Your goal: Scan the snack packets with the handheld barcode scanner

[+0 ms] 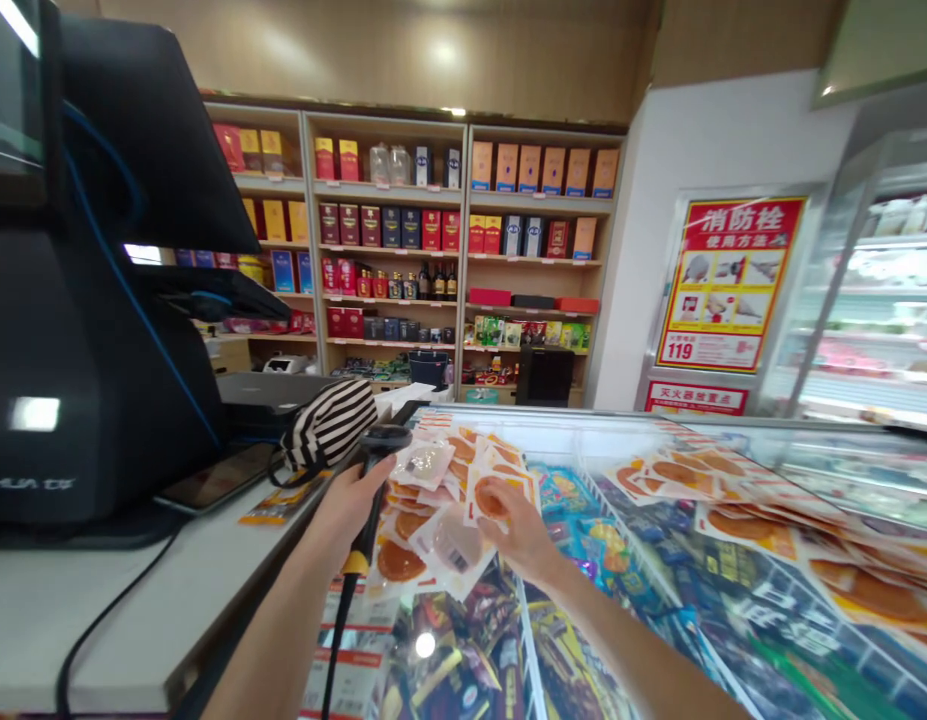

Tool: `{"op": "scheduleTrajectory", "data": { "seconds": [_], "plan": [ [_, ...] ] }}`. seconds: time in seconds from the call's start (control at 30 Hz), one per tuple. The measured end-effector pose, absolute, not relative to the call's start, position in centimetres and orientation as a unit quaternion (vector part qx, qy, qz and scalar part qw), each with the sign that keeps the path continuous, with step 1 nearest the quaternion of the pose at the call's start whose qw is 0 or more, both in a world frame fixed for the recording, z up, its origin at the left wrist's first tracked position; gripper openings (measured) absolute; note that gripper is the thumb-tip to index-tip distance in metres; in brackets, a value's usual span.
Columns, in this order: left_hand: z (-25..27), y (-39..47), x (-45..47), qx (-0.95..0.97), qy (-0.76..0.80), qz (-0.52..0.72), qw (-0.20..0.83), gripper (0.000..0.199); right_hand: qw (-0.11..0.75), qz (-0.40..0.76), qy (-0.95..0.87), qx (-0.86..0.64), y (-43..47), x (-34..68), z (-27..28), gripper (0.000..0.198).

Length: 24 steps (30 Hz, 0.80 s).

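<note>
My left hand (349,505) is wrapped round the handle of a black handheld barcode scanner (371,515), which has a yellow band and a cable hanging from its lower end. Fingers and thumb of my right hand (524,535) pinch a clear-and-white packet (524,487) with a flat, round, orange-brown food inside. Between the hands, a loose pile of similar packets (403,560) lies on the glass top of a freezer (425,645). One packet in the pile (452,545) lies with its barcode side up.
More orange packets (740,490) are spread at the right on the glass, above wrapped frozen goods. At left, a counter (95,600) carries a black checkout terminal (95,350), a phone (219,478) and a striped pouch (332,425). Shelves of boxes (388,228) stand behind.
</note>
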<state>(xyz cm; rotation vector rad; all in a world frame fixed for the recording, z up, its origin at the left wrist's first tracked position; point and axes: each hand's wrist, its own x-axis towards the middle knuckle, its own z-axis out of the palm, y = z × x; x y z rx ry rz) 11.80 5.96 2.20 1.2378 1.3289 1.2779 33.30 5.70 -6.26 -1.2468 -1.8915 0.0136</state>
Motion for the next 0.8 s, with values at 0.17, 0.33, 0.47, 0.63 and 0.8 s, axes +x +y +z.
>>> {"op": "scheduleTrajectory", "data": {
  "seconds": [0.17, 0.33, 0.47, 0.63, 0.8],
  "plan": [
    [2.4, 4.6, 13.8, 0.526, 0.477, 0.444, 0.547, 0.034, 0.404, -0.085, -0.65, -0.638, 5.2, 41.6, -6.3, 0.035],
    [2.2, 3.1, 16.1, 0.503, 0.465, 0.407, 0.605, 0.033, 0.318, -0.209, -0.557, -0.738, 3.0, 53.1, -6.3, 0.034],
    [2.4, 2.2, 17.0, 0.504, 0.451, 0.377, 0.633, 0.029, 0.239, -0.246, -0.529, -0.776, 1.5, 57.7, -5.5, 0.036],
    [2.6, 1.5, 17.5, 0.515, 0.431, 0.359, 0.649, 0.03, 0.152, -0.227, -0.471, -0.838, 2.3, 59.0, -5.1, 0.042],
    [2.2, 1.2, 17.9, 0.52, 0.402, 0.362, 0.661, 0.029, 0.084, -0.199, -0.449, -0.867, 3.0, 59.2, -5.4, 0.047]
  ]
}}
